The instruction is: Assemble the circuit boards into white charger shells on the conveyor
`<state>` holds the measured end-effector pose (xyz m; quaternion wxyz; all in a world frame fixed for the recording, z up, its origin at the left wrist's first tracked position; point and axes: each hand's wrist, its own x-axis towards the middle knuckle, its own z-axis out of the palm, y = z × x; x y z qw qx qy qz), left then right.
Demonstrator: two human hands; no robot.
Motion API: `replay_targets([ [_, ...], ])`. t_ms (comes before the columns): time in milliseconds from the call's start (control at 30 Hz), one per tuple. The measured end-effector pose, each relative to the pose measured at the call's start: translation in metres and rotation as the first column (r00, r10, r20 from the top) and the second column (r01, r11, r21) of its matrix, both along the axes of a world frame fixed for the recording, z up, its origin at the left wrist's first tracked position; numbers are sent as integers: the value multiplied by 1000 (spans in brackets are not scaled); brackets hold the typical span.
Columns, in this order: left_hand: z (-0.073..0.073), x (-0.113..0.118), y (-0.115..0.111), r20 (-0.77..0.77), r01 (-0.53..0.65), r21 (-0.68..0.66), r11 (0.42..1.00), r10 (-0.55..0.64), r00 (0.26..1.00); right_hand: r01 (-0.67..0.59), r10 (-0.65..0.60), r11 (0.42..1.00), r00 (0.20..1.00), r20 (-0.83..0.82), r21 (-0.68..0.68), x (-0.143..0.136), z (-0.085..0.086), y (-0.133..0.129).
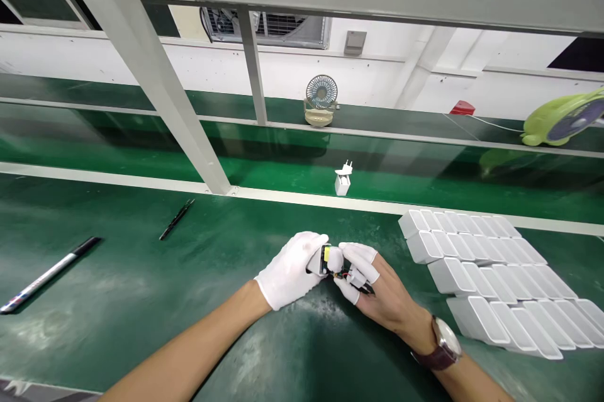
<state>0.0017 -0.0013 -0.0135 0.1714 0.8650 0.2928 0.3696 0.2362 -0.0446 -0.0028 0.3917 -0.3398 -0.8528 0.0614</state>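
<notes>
My left hand [295, 270], in a white glove, is closed around a white charger housing [315, 262]. A circuit board [326, 255] with a yellow-wrapped part shows at the housing's open end. My right hand [377, 282], with white coverings on several fingers and a watch on the wrist, is closed on a small white charger piece [355, 277] beside the board. Thin coloured wires run between the two parts. A slim black object [366, 289] pokes out under the right fingers; its kind is unclear. Both hands meet just above the green bench [226, 301].
Several rows of white plastic housings [476, 276] stand at the right. A marker pen [47, 276] and black tweezers [177, 219] lie left. Behind the bench edge stands a charger [342, 183] with its pronged cap tilted. A small fan [321, 100] sits on the shelf; a slanting metal post [155, 75] crosses left.
</notes>
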Motion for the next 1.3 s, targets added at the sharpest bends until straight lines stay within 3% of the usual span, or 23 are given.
replay_targets([
  [467,2,1,-1,4,-3,-10,1000,3,1000,-10,10,1000,1000,11,-11,1,-5,-1],
  [733,8,7,-9,-2,1,-17,1000,-1,1000,-34,33,999,999,-22,-38,-8,0,-3],
  [933,7,3,-12,-72,-48,-130,990,39,997,-121,89,974,981,-172,-189,-3,7,-4],
  [1000,9,3,-11,-57,-48,-265,963,34,998,-121,72,967,974,-214,-223,-1,4,-2],
  [1133,21,3,-9,14,-56,-514,856,74,997,-50,-11,974,964,-267,-221,-2,-4,3],
  [1300,32,-1,-7,28,-88,-687,721,148,989,-84,68,980,994,-90,-179,-3,-7,5],
])
